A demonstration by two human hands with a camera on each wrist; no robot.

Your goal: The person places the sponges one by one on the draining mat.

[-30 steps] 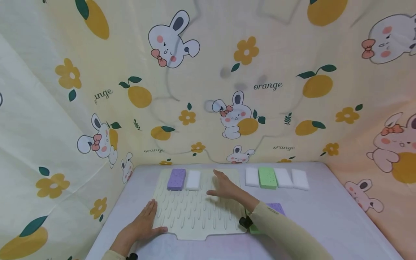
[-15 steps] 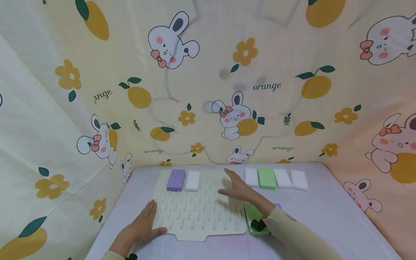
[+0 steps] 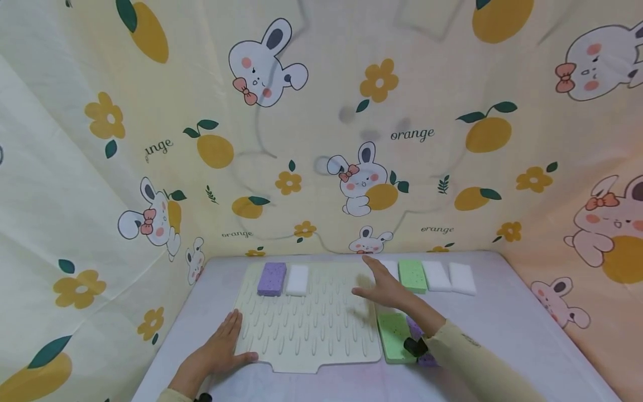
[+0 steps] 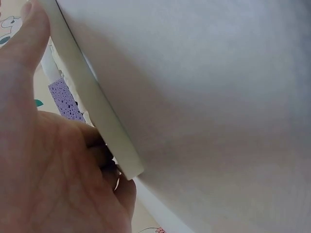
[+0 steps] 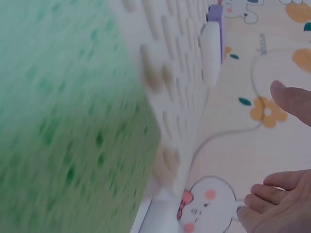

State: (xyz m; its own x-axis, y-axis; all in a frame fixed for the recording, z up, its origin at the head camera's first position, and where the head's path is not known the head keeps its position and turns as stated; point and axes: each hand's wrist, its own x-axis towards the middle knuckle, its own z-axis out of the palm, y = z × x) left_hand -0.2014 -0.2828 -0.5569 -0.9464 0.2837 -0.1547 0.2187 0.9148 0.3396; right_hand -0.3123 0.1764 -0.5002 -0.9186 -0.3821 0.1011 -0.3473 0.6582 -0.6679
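A cream board with raised ridges (image 3: 321, 340) lies flat on the table. My left hand (image 3: 219, 344) rests at its left front corner, fingers along the left edge and thumb on the front edge; the left wrist view shows this hand (image 4: 63, 165) against the board's rim (image 4: 92, 102). My right hand (image 3: 384, 286) hovers near the board's right edge, thumb and fingers spread, holding nothing. On the board's far left sit a purple sponge (image 3: 272, 279) and a white sponge (image 3: 298, 280). A green sponge (image 3: 394, 338) lies right of the board, looming large in the right wrist view.
Behind the right hand stands a row with a green sponge (image 3: 412, 276), white sponges (image 3: 436, 276) and one partly hidden. Purple pieces (image 3: 414, 329) show beside the front green sponge, partly covered by the right wrist. A patterned cloth (image 3: 321, 184) surrounds the table (image 3: 502, 335).
My right hand has moved right, from over the middle of the board to near its right edge, uncovering the front green sponge. My left hand stays in place.
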